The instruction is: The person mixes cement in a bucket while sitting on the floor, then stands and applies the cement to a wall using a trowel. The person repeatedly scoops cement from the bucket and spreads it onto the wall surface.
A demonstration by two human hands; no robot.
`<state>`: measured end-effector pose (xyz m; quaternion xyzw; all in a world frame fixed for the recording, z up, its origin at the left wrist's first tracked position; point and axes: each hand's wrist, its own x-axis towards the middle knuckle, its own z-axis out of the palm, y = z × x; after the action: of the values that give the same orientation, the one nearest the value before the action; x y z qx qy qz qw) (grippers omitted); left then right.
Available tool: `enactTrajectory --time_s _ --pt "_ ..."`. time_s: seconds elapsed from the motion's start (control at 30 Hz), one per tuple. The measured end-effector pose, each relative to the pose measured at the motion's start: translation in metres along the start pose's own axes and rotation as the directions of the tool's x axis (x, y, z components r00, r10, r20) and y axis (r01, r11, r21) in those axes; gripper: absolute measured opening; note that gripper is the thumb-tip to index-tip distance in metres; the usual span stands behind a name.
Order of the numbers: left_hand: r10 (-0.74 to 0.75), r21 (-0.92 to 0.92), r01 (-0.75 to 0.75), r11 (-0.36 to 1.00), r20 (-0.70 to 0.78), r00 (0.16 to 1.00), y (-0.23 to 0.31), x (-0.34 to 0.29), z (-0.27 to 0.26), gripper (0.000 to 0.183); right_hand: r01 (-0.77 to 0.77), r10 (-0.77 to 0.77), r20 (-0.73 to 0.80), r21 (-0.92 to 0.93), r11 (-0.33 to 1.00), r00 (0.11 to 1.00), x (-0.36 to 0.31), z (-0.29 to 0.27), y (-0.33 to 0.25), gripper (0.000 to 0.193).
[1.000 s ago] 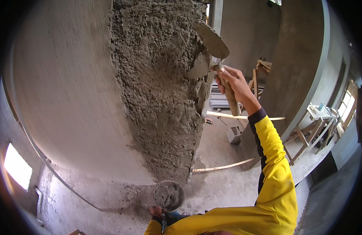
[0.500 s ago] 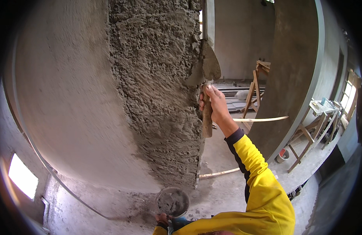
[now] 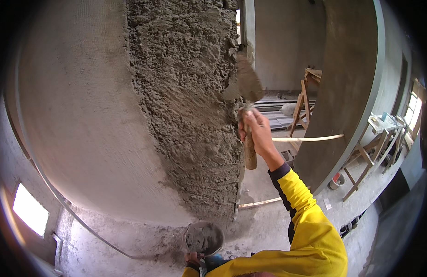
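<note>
A trowel (image 3: 249,82) with a wooden handle is gripped in my right hand (image 3: 256,129), fingers wrapped round the handle. Its blade, smeared by motion, points up at the right edge of a wall strip covered in rough wet mortar (image 3: 186,92). Low down, my left hand (image 3: 193,258) is closed at the rim of a round bucket (image 3: 200,224) with grey mortar inside. Part of that grip is hidden by the sleeve and the bucket's side. Left of the rough strip, the wall is smooth plaster (image 3: 93,124).
Past the wall's edge is an opening with a wooden trestle (image 3: 302,104) and stacked planks or panels (image 3: 273,115). A thin pale strip (image 3: 310,138) crosses the opening. At right stand a work stand (image 3: 375,138) and a small bucket (image 3: 336,181). A hose-like line (image 3: 70,214) curves at left.
My right hand and the trowel have dropped a little and shifted slightly right along the wall edge. The left hand stays at the bucket.
</note>
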<state>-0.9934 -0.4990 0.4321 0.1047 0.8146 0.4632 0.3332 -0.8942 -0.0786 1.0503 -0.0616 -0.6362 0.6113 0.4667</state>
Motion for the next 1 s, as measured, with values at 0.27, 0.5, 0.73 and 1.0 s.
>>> enactTrajectory --time_s 0.27,0.5,0.73,1.0 --pt "0.146 0.627 -0.233 0.744 0.187 0.971 0.051 -0.018 -0.018 0.041 0.114 0.097 0.264 -0.681 0.723 0.960 -0.165 0.003 0.137 0.035" --pt "0.406 0.489 -0.408 0.771 0.116 0.906 0.074 -0.050 -0.007 0.031 0.496 0.601 0.512 -0.843 0.211 0.614 -0.356 -0.048 0.297 0.039" --pt "-0.323 -0.616 0.201 0.762 -0.093 0.942 0.128 -0.102 0.007 0.031 0.832 0.632 0.641 -0.555 -0.011 0.436 -0.325 -0.010 0.306 0.031" --pt "-0.309 -0.419 0.231 0.878 -0.128 0.942 0.143 -0.118 0.013 0.027 0.734 0.745 0.568 -0.660 0.158 0.350 -0.389 0.004 0.328 0.030"
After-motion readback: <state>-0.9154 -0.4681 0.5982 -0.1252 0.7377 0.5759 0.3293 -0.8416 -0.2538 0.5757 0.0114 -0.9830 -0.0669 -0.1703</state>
